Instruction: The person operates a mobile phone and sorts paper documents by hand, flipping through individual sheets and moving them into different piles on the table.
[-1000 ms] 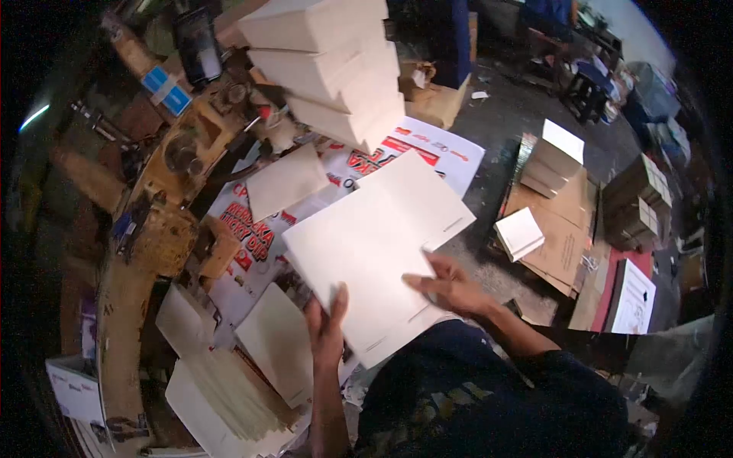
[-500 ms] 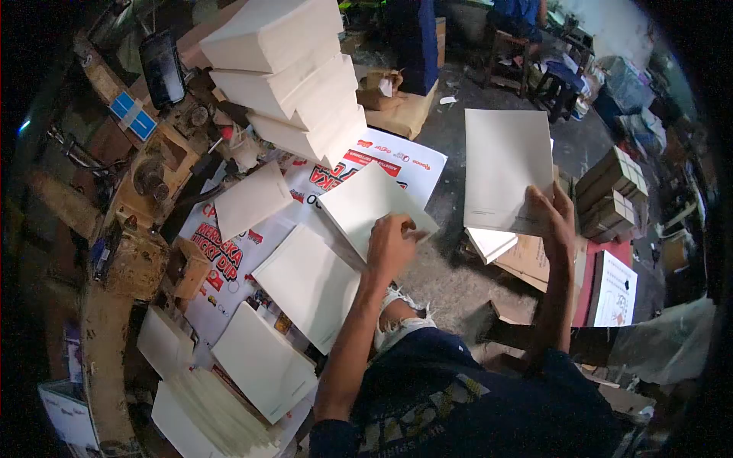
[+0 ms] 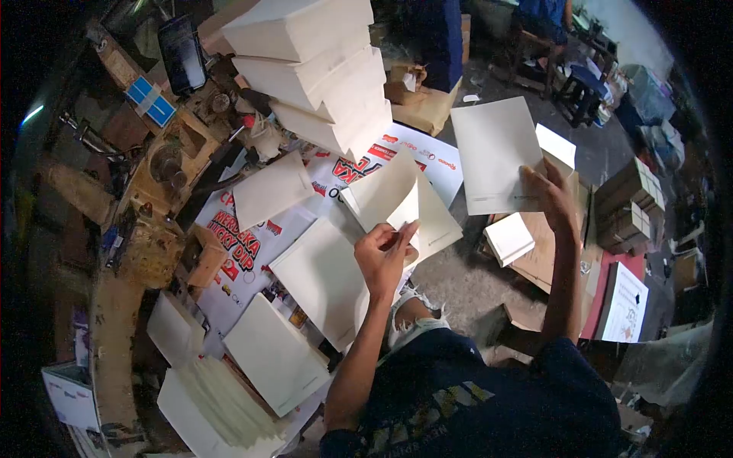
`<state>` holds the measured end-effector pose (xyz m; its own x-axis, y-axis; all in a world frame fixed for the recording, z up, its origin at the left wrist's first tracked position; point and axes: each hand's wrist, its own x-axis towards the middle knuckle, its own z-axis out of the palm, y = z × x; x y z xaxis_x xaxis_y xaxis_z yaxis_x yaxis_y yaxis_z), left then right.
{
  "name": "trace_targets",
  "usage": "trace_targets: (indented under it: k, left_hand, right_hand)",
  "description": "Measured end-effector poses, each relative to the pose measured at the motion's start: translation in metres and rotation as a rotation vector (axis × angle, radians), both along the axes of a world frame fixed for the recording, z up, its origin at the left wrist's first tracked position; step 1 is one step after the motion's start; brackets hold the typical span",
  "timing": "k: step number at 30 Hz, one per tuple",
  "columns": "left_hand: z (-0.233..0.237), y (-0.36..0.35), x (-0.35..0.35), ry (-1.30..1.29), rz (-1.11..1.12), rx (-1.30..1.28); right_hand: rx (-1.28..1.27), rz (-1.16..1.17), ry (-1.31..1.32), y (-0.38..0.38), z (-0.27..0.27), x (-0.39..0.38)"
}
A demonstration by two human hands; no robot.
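We spot pale wall (image 3: 640, 37) at two o'clock, dark stool (image 3: 582, 90) lower down. Wooden seat (image 3: 533, 65) between one and two, on grey, littered floor (image 3: 489, 82). Thin bright light (image 3: 33, 114) toward ten; worn wooden beam (image 3: 114, 359) at eight, shadow deep around us.

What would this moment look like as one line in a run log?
left hand: lifting paper sheet | right hand: holding cream sheets raised | tall paper stack: beyond left hand

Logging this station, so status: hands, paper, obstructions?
Left hand pinching curled sheet. Right hand holding flat sheet aloft. Tall paper stack beyond left hand; nothing seen between hands.
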<state>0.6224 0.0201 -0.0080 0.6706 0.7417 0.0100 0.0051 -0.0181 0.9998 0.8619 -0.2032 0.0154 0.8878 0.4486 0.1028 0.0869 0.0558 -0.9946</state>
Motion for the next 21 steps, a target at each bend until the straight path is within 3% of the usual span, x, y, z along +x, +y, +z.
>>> trace_targets:
  k: [2,3,4,6,7,8,10,12,14,15,16,17,19,21]
  left_hand:
    - [0.000,-0.005,-0.001,-0.039,0.006,-0.041]
    - [0.001,-0.007,-0.002,-0.075,0.015,-0.077]
    - [-0.002,-0.009,-0.003,-0.072,0.014,-0.078]
    - [-0.009,-0.010,-0.007,-0.175,-0.092,-0.195]
    - [-0.002,-0.009,-0.014,-0.108,-0.170,-0.157]
    - [0.006,-0.010,-0.024,-0.106,-0.162,-0.153]
    - [0.021,-0.012,-0.046,0.083,-0.186,0.381]
    - [0.025,-0.009,-0.069,0.231,-0.174,0.411]
    - [0.026,-0.011,-0.092,0.581,-0.135,0.783]
    - [0.021,-0.014,-0.103,0.723,-0.162,0.828]
    - [0.014,-0.013,-0.109,0.725,-0.158,0.826]
    - [0.005,-0.010,-0.113,0.671,-0.162,0.811]
    - [-0.002,0.000,-0.120,0.620,-0.164,0.796]
    - [-0.002,0.010,-0.127,0.543,-0.244,0.422]
  right_hand:
    - [0.031,-0.029,0.034,0.004,-0.004,-0.005]
    - [-0.046,-0.038,0.039,0.001,-0.043,0.016]
    - [-0.036,0.108,0.035,0.010,-0.051,0.012]
    - [-0.166,0.130,0.000,0.033,-0.105,0.009]
    - [-0.271,0.216,0.023,0.050,-0.104,-0.005]
    - [-0.125,0.311,0.095,0.064,-0.103,-0.025]
    - [-0.054,0.475,0.067,0.078,-0.097,-0.040]
    - [-0.064,0.441,0.145,0.079,-0.105,-0.036]
    - [-0.076,0.402,0.223,0.084,-0.105,-0.039]
    - [-0.097,0.249,0.322,0.086,-0.097,-0.044]
    - [-0.121,0.095,0.415,0.086,-0.087,-0.047]
    - [-0.228,0.254,0.483,0.084,-0.077,-0.042]
    - [-0.342,0.163,0.384,0.089,-0.057,-0.055]
    - [-0.456,0.070,0.288,0.091,-0.059,-0.058]
